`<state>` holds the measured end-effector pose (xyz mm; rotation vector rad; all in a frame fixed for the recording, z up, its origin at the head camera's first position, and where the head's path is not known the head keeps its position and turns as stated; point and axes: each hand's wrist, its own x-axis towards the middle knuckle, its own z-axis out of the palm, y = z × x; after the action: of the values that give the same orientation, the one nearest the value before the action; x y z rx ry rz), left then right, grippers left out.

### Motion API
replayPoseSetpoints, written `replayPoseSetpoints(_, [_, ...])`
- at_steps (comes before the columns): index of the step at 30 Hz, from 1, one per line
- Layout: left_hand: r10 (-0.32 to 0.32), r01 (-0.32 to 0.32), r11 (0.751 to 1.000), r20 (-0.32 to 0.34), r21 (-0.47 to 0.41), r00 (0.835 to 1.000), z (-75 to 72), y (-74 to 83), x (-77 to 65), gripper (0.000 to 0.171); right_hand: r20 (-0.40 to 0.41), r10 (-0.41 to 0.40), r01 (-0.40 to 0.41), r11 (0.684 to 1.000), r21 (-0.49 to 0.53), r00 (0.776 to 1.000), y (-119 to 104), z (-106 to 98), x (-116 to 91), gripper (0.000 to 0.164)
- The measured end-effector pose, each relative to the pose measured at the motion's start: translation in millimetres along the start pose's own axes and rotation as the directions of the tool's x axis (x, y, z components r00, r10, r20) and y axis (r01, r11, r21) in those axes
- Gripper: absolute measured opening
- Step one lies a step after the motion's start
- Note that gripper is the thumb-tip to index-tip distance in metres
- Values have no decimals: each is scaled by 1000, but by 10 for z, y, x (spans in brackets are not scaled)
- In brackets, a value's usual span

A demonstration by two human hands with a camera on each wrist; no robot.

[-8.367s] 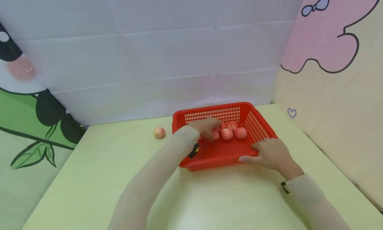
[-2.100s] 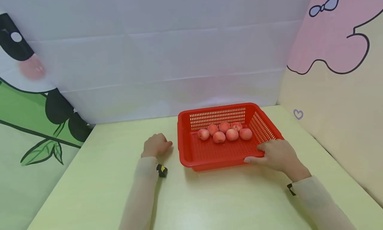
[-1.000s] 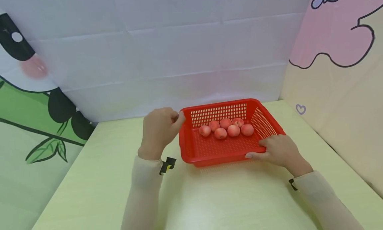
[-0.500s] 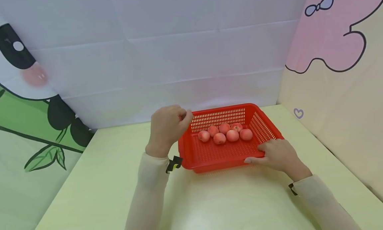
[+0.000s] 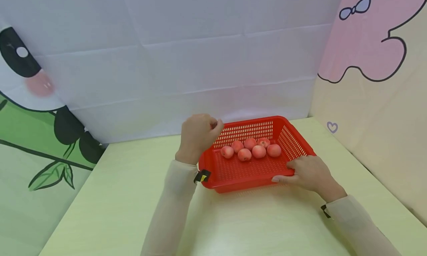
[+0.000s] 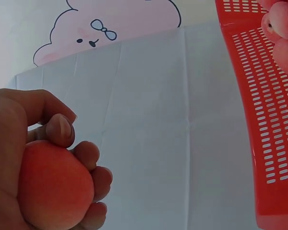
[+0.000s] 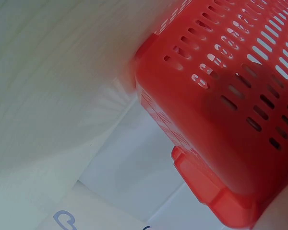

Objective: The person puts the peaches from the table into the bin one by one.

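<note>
My left hand [image 5: 199, 135] is raised just over the left rim of a red plastic basket [image 5: 248, 182]. Its fingers curl round a pinkish-red apple [image 6: 56, 187], which the left wrist view shows and the hand's back hides in the head view. Inside the basket, several similar apples [image 5: 258, 151] sit grouped on the floor. My right hand [image 5: 310, 174] grips the basket's near right corner, thumb along the front wall and fingers over the rim. In the right wrist view, the basket's slotted wall [image 7: 197, 96] fills much of the picture, with only a blurred bit of hand at lower right.
A pale yellow-green table [image 5: 116, 196] lies under the basket. White cloth [image 5: 150, 70] hangs behind it, with cartoon-printed panels to the left and right [image 5: 377, 100].
Earlier, an apple lay on the table left of the basket; my left hand came down there, then rose holding one. Lately it has shifted right toward the basket. My right hand keeps its grip.
</note>
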<state>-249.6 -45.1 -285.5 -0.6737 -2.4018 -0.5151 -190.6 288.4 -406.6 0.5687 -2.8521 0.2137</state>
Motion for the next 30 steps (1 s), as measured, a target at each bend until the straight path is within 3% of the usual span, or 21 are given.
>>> replayPoseSetpoints(5, [-51, 54, 998, 114, -19, 992, 132, -6, 53, 55, 3, 0, 0, 1000, 9, 1000, -4, 37, -21, 62])
replayPoseSetpoints(11, [-78, 76, 997, 171, 20, 982, 317, -45, 134, 56, -15, -7, 8, 1000, 10, 1000, -15, 45, -11, 64])
replayPoseSetpoints(17, [-65, 67, 998, 250, 2, 966, 419, -38, 199, 52, -13, -7, 7, 1000, 7, 1000, -6, 46, 0, 65])
replayPoseSetpoints(21, [-30, 43, 998, 326, -34, 945, 463, -17, 258, 46, -16, -10, 10, 1000, 2, 1000, 5, 41, 2, 65])
replayPoseSetpoints(24, [-1, 22, 999, 430, -45, 903, 521, -6, 309, 36, -18, -9, 9, 1000, 4, 1000, 13, 34, 5, 66])
replayPoseSetpoints(30, [17, -3, 1000, 642, -23, 766, 693, 12, 345, 10, -12, -5, 5, 1000, 6, 1000, 21, 9, 4, 65])
